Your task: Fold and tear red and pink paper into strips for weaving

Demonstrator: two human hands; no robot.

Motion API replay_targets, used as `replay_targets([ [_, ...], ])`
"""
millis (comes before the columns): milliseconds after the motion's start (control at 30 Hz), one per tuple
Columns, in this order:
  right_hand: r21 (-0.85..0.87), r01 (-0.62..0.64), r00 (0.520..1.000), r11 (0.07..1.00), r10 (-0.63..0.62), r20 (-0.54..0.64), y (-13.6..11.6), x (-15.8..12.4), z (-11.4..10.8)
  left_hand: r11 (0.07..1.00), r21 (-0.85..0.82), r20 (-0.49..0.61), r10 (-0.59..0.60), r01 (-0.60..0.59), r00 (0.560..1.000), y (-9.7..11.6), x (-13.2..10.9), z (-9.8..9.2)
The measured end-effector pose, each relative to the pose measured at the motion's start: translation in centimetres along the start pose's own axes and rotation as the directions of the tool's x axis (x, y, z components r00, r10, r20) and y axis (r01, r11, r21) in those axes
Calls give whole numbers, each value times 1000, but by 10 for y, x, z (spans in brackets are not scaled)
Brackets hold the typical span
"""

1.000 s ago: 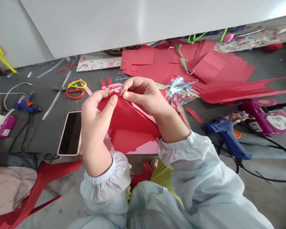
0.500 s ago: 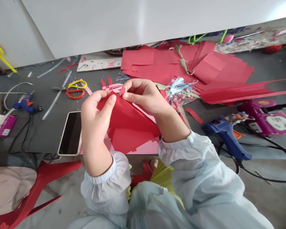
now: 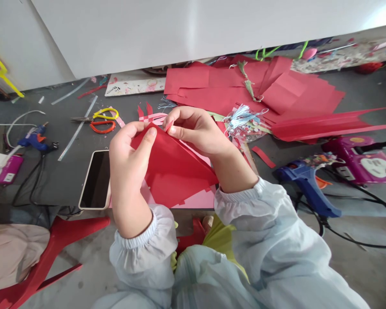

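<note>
A folded sheet of red paper (image 3: 172, 167) is held up over the table's near edge, its top corner pointing away from me. My left hand (image 3: 130, 150) pinches that paper near the top corner, thumb on the near face and fingers behind. Close beside it, my right hand (image 3: 196, 128) is closed, thumb against forefinger, on a small red paper flap (image 3: 168, 127) at the corner. Whether the flap is part of the sheet I cannot tell. Pink paper (image 3: 197, 199) lies underneath, and woven red and pink strips (image 3: 148, 115) show just beyond my hands.
Scissors (image 3: 104, 120) and a phone (image 3: 94, 180) lie to the left. Red paper sheets (image 3: 221, 92) spread across the back, near a light-blue tassel (image 3: 241, 116). A blue glue gun (image 3: 309, 184) with cords and a purple power strip (image 3: 363, 161) sit at the right.
My right fingertips have shifted slightly and the small red flap between them is turned more upright. My left hand and the red paper stay nearly still.
</note>
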State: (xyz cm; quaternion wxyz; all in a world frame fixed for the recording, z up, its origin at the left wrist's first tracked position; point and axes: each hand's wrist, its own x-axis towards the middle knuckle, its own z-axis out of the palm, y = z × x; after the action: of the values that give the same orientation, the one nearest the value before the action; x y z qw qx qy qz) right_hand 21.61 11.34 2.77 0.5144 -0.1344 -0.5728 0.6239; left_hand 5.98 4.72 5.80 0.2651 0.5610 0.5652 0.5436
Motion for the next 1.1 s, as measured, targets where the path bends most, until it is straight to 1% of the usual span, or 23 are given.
replay_targets([
  [133, 16, -18, 1000, 1000, 18, -13, 0, -1, 0, 1000, -1, 5, 2, -2, 1000, 0, 0, -1],
  [267, 11, -112, 993, 994, 112, -41, 0, -1, -2, 1000, 30, -21, -3, 4, 1000, -2, 1, -3],
  [367, -9, -186, 982, 983, 185, -18, 1, -1, -5, 999, 53, -68, 12, -8, 998, -5, 2, -4],
  [433, -20, -231, 973, 973, 231, 22, 2, 0, -6, 998, 62, -81, 16, -11, 997, -7, 2, -4],
  [533, -12, -267, 962, 964, 268, 48, 3, 1, -6, 997, 76, -115, 22, -14, 993, -9, 4, -2],
  [600, 10, -268, 963, 963, 268, 4, 2, 2, -5, 993, 116, -193, 30, -7, 981, -9, 5, -2],
  [667, 34, -268, 960, 963, 270, -68, 2, 3, -4, 987, 161, -288, 41, 6, 957, -8, 6, -2],
  [733, 80, -270, 952, 960, 278, -125, 0, 3, -3, 987, 158, -338, 37, 18, 941, -7, 7, -2],
  [800, 151, -253, 948, 956, 276, -158, -2, 3, -2, 992, 117, -332, -3, 44, 943, -5, 7, -3],
  [900, 234, -200, 946, 951, 250, -206, -4, 3, -2, 989, 84, -299, -89, 119, 950, -4, 7, -2],
  [967, 235, -167, 942, 958, 225, -248, -4, 2, -3, 984, 94, -285, -118, 150, 951, -3, 6, -2],
  [1100, 200, -117, 935, 973, 176, -308, 2, 3, -10, 981, 111, -267, -123, 157, 956, -3, 6, -2],
])
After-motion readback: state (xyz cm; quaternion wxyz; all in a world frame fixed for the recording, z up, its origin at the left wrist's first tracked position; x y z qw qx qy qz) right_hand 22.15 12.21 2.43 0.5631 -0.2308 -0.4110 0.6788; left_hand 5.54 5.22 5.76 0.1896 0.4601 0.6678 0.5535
